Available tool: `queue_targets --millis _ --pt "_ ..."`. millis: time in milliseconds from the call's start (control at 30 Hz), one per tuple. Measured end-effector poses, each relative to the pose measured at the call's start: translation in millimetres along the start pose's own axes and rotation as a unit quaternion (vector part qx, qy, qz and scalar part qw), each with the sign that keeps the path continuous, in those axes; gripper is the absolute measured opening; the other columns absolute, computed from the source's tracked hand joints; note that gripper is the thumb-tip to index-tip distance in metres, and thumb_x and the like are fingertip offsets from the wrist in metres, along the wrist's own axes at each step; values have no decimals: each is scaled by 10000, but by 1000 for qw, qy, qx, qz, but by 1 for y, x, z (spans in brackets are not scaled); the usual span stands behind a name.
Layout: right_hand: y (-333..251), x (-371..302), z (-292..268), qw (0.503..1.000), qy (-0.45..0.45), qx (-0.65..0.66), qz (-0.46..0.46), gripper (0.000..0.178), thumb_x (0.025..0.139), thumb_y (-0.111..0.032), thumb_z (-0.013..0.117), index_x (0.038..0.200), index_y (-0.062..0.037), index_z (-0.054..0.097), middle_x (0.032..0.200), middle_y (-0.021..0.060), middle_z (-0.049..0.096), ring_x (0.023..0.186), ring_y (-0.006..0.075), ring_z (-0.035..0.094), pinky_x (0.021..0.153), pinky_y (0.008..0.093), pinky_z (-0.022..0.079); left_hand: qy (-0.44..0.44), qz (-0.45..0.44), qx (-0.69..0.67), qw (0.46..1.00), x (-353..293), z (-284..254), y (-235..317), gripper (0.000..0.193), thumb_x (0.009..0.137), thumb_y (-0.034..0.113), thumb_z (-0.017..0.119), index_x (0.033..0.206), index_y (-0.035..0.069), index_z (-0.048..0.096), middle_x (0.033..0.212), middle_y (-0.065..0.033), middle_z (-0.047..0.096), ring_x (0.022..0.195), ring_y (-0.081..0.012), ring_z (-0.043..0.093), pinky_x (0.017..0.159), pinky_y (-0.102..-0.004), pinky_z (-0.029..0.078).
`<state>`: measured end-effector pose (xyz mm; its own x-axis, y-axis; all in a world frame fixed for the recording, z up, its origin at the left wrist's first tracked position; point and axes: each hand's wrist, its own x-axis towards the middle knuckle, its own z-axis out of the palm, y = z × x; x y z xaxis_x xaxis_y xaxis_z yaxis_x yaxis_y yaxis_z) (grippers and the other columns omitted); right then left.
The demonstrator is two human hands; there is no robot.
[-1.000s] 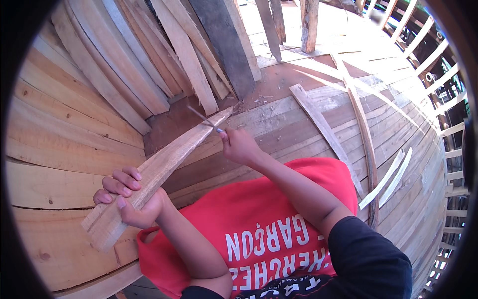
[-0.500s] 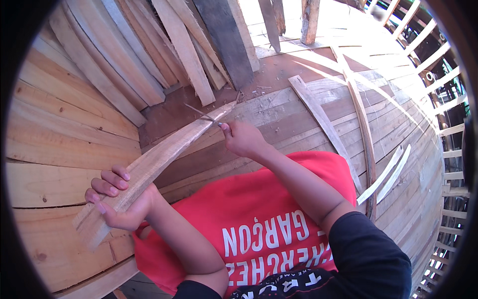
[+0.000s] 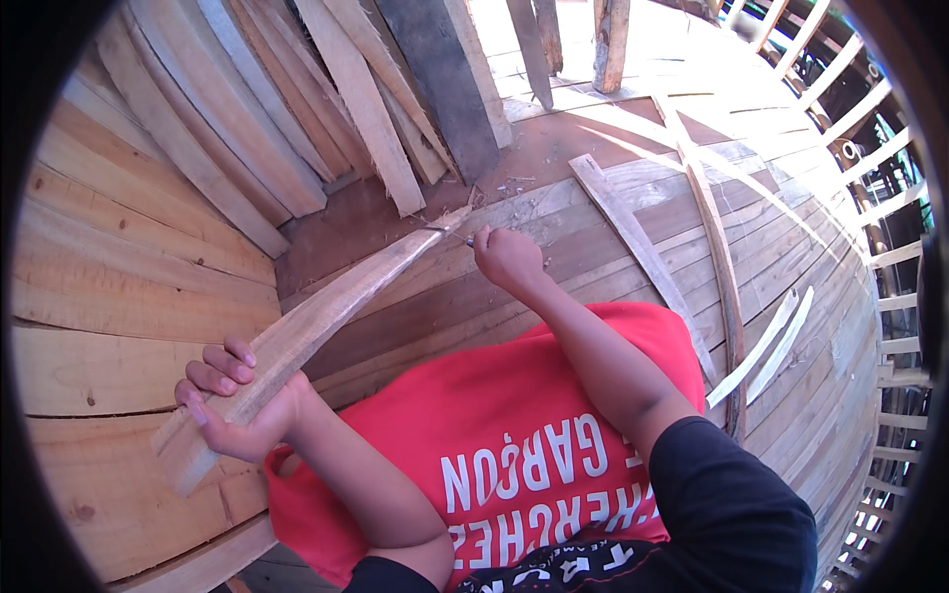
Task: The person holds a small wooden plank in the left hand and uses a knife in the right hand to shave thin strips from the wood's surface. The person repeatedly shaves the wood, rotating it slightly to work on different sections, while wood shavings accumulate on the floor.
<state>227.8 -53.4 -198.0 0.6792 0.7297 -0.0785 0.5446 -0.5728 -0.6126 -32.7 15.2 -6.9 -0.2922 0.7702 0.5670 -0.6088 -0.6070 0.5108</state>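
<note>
My left hand (image 3: 240,400) is wrapped round the near end of a long pale wooden board (image 3: 331,301). The board slants up and away, narrowing to a pointed far end near the floor. My right hand (image 3: 508,260) is closed on the handle of a knife (image 3: 440,230), most of the handle hidden in the fist. Its thin dark blade lies across the board close to the tip. A red cloth with white lettering (image 3: 474,425) covers my lap.
Several boards (image 3: 217,109) lean upright at the far left beside a plank wall (image 3: 119,306). Loose strips (image 3: 707,212) lie on the plank floor (image 3: 820,336) to the right, with two pale slivers (image 3: 781,341) near them. A slatted railing (image 3: 895,252) runs along the right edge.
My right hand has moved a little to the right and outward, carrying the knife along the board toward its pointed tip. My left hand keeps its hold, nearly still.
</note>
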Motion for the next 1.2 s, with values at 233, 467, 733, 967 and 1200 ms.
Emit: queue_targets --millis 233,467,733,967,1200 --pt "-44 -31 -20 1000 -8 20 -9 558 970 -350 356 721 23 689 747 273 657 748 469 655 743 539 516 23 -10 3 1000 3 -20 -3 99 825 211 522 838 135 460 644 18 393 533 -102 376 533 -271 356" --pt "-52 -39 -27 1000 9 -5 -20 515 951 -337 383 733 7 698 712 246 667 674 446 664 698 525 538 8 -8 -31 999 1 -16 -11 84 817 165 531 858 145 460 651 24 409 532 -96 369 533 -260 363" --pt "-21 -31 -13 998 26 36 44 558 972 -356 359 757 34 695 783 297 659 801 482 658 798 550 511 54 -9 -13 998 -2 -8 -11 119 794 148 527 878 158 444 643 34 383 525 -96 362 528 -256 367" --pt "21 -17 -5 997 57 7 42 564 973 -352 341 745 6 712 746 247 676 737 444 676 739 532 534 29 -14 -38 999 -12 15 -9 186 740 109 510 899 148 421 630 17 350 518 -103 357 517 -258 371" --pt "-51 -64 -25 999 28 9 -13 564 981 -349 324 763 -5 714 776 245 681 767 448 674 745 540 528 38 0 -21 999 -17 15 -3 253 723 72 508 937 134 388 642 12 334 520 -107 362 517 -263 375"
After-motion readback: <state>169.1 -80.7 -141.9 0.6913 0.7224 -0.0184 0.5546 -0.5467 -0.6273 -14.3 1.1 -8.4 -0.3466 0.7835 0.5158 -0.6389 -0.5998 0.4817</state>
